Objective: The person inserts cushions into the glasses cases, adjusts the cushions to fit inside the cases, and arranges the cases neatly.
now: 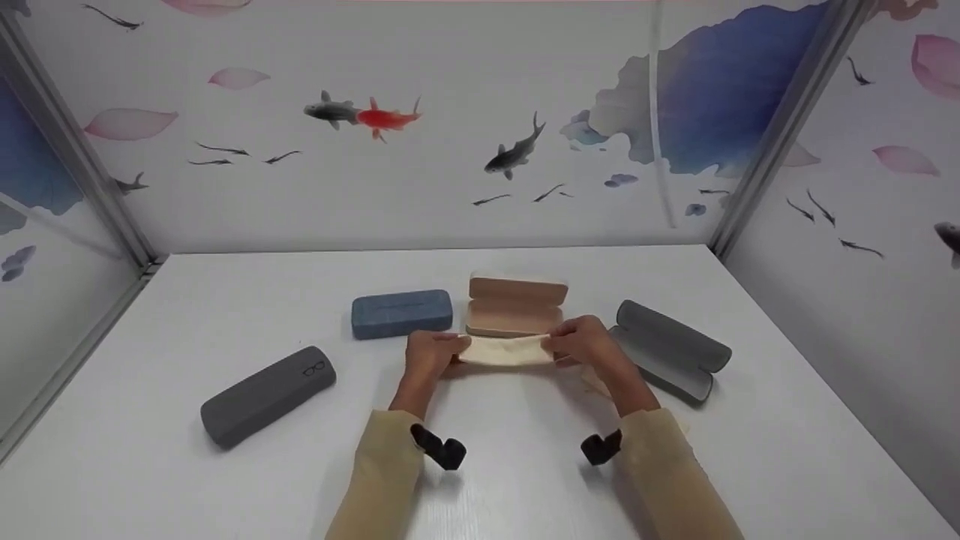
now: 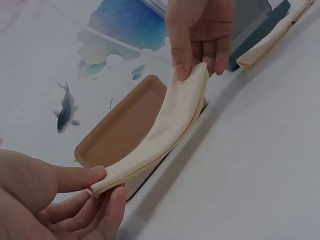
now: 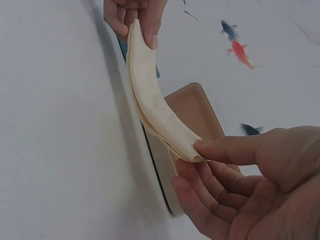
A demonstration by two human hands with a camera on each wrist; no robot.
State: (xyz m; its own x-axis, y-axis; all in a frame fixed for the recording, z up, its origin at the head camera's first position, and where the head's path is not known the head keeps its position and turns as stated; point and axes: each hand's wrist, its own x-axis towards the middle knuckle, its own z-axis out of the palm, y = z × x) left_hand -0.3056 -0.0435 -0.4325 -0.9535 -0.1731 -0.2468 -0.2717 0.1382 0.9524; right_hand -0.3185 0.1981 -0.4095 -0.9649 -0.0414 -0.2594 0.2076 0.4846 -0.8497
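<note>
A folded cream cloth [image 1: 505, 352] is stretched between both hands and sags a little in the middle. My left hand [image 1: 431, 355] pinches one end between thumb and fingers; my right hand [image 1: 587, 341] pinches the other end the same way. Layered edges of the cloth [image 2: 160, 135] show in the left wrist view. Just behind it stands an opened glasses case [image 1: 517, 316] with a tan lining, its lid up. In the right wrist view the cloth [image 3: 152, 100] hangs in front of this case [image 3: 197, 107].
Left of the tan-lined case lies a closed blue glasses case [image 1: 402, 313]. A closed grey case [image 1: 268, 396] with a glasses drawing lies farther left. An opened grey case [image 1: 664, 364] is at the right, with another folded cream cloth [image 2: 270, 42] beside it. Printed walls enclose the white table [image 1: 517, 480].
</note>
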